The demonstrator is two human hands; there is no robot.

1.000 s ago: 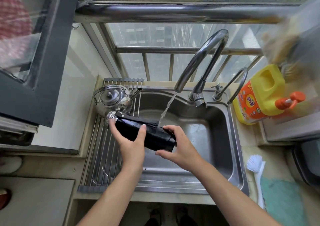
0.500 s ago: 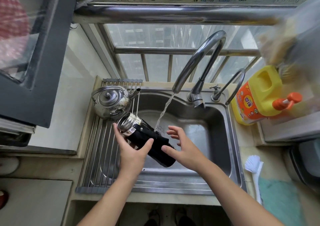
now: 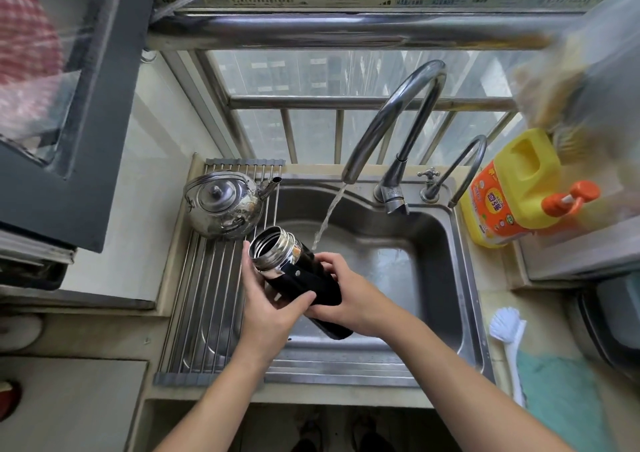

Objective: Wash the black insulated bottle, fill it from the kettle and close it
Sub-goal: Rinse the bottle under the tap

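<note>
The black insulated bottle (image 3: pixel 304 287) is held above the sink (image 3: pixel 457 278), tilted, with its open steel mouth pointing up and left toward the kettle (image 3: pixel 223 205) and its black base lower down to the right. No lid is on it. Both hands have hold of it. The left hand (image 3: pixel 266 309) cups it from the near side, fingers curled behind the steel neck and thumb laid across the black body. The right hand (image 3: pixel 349 299) wraps round the lower half. A stream of water (image 3: pixel 327 216) runs from the tall curved faucet (image 3: pixel 391 115) and comes down just beside the steel neck, near the right hand's fingers. The kettle stands on a roll-up drying rack (image 3: pixel 207 295) laid over the sink's left side. A smaller tap (image 3: pixel 465 164) rises just right of the faucet. Further right on the surface (image 3: pixel 497 295) stand a yellow detergent jug (image 3: pixel 512 188) with an orange pump, a white brush (image 3: pixel 509 330) and a green cloth (image 3: pixel 561 392).
</note>
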